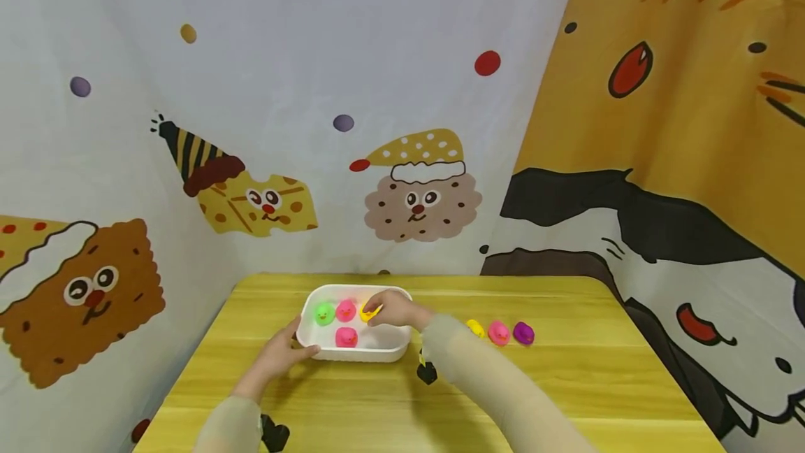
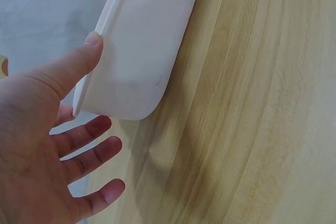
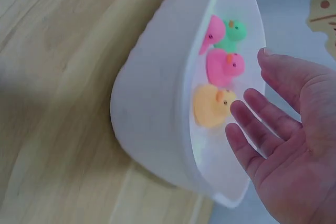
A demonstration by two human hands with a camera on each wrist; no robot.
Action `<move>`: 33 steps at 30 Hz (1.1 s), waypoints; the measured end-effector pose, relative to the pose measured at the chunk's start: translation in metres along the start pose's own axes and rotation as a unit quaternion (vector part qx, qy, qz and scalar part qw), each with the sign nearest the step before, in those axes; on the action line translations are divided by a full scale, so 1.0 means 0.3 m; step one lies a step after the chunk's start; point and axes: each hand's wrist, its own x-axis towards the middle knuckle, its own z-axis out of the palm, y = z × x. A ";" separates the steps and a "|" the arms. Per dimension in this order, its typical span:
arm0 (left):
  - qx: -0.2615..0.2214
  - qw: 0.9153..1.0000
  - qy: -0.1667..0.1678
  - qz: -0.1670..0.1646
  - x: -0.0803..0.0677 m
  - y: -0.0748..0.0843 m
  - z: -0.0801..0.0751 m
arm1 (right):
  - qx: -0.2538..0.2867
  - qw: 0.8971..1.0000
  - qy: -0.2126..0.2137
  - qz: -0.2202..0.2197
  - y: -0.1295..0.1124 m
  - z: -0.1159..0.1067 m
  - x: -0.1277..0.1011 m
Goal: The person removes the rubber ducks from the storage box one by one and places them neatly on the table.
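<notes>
A white plastic tub (image 1: 377,355) stands on the table. My left hand (image 1: 277,356) holds its near left corner. In the left wrist view the thumb lies on the rim, the index finger is partly hidden behind the end wall, and the other fingers are spread below. Inside the tub sit a green toy duck (image 1: 323,314), a pink duck (image 1: 346,310), another pink duck (image 1: 346,338) and a yellow duck (image 3: 210,107). My right hand (image 1: 395,309) is over the tub beside the yellow duck. Its fingers look loose and apart in the right wrist view, gripping nothing.
On the wooden table (image 1: 352,404), right of the tub, lie a yellow toy (image 1: 475,328) partly behind my right sleeve, a pink duck (image 1: 499,333) and a purple duck (image 1: 523,333). A printed cloth (image 1: 283,75) hangs behind the table.
</notes>
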 end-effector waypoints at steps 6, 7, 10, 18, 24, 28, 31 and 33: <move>0.006 1.000 -0.002 0.002 -0.003 0.007 -0.004 | -0.007 1.000 0.002 0.007 -0.019 0.036 0.020; 0.006 1.000 -0.002 0.002 -0.004 0.008 -0.005 | -0.008 1.000 0.002 0.008 -0.021 0.042 0.023; 0.009 1.000 -0.003 0.001 -0.007 0.009 -0.004 | -0.002 1.000 -0.003 0.006 -0.024 0.060 0.032; 0.012 1.000 -0.008 -0.007 -0.004 0.000 0.006 | -0.005 1.000 -0.016 0.009 -0.026 0.108 0.050; 0.015 1.000 -0.006 -0.013 0.003 -0.007 0.010 | 0.014 0.999 -0.019 0.027 -0.023 0.135 0.065; 0.020 1.000 -0.002 -0.010 0.004 -0.003 0.007 | 0.021 0.998 -0.031 0.054 -0.021 0.154 0.076; 0.020 1.000 0.002 -0.007 0.005 0.000 0.005 | 0.026 0.997 -0.034 0.070 -0.018 0.165 0.082; 0.020 1.000 0.003 -0.007 0.005 0.001 0.003 | 0.029 0.996 -0.035 0.077 -0.019 0.171 0.082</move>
